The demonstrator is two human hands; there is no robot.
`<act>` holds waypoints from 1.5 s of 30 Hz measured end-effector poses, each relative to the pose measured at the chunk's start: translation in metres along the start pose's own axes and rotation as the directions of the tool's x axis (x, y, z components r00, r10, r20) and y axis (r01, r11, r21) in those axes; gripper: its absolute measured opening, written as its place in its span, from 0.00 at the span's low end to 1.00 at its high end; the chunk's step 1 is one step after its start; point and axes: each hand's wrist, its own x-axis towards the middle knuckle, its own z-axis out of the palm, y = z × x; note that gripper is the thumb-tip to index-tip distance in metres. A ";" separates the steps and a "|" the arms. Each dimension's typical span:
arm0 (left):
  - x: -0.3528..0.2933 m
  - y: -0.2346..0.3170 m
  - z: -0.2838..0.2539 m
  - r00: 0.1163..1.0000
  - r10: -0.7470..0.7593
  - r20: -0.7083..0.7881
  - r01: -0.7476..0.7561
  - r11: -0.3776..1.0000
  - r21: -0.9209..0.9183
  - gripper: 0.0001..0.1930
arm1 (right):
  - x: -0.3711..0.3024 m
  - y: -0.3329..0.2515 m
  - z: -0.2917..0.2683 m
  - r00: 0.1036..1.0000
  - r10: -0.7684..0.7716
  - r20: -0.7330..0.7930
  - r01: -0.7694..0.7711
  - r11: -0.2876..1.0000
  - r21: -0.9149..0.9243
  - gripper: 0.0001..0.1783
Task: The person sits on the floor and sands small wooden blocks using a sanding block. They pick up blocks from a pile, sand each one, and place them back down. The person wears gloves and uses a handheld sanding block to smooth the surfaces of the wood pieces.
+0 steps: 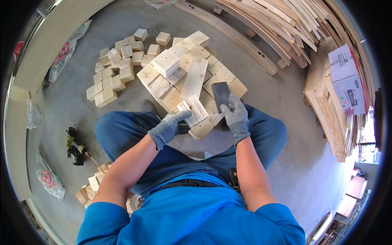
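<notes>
My left hand (167,125), in a grey knit glove, is closed on a wooden block (193,112) with its striped grain face turned up. In my right hand (237,117), gloved alike, is a dark grey rectangular sanding block (221,96), gripped near its lower end. The two blocks are apart. Just beyond them lies a low platform of pale wooden blocks (224,76) set side by side. A flat board (194,79) rests on this platform, and a larger square block (165,62) stands beside the board.
Many loose wooden blocks (107,81) are heaped at the far left. A nail gun (73,147) with a hose lies left of my knee, near more blocks (84,193). Long planks (269,28) are stacked at the far right; a cardboard box (347,79) sits atop timber there.
</notes>
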 end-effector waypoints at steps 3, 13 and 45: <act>-0.004 -0.005 0.010 0.997 0.043 0.064 -0.048 0.995 0.085 0.25 | -0.018 -0.001 0.006 0.958 -0.250 0.142 0.238 0.966 0.096 0.39; 0.048 -0.037 -0.004 0.995 0.075 0.072 -0.095 0.937 0.335 0.29 | -0.049 -0.055 0.002 0.911 -0.273 0.310 0.279 0.960 0.027 0.52; 0.034 0.041 -0.014 0.889 0.429 -0.161 -0.367 0.877 0.309 0.28 | -0.042 -0.047 0.020 0.980 -0.015 0.198 0.122 0.831 -0.542 0.65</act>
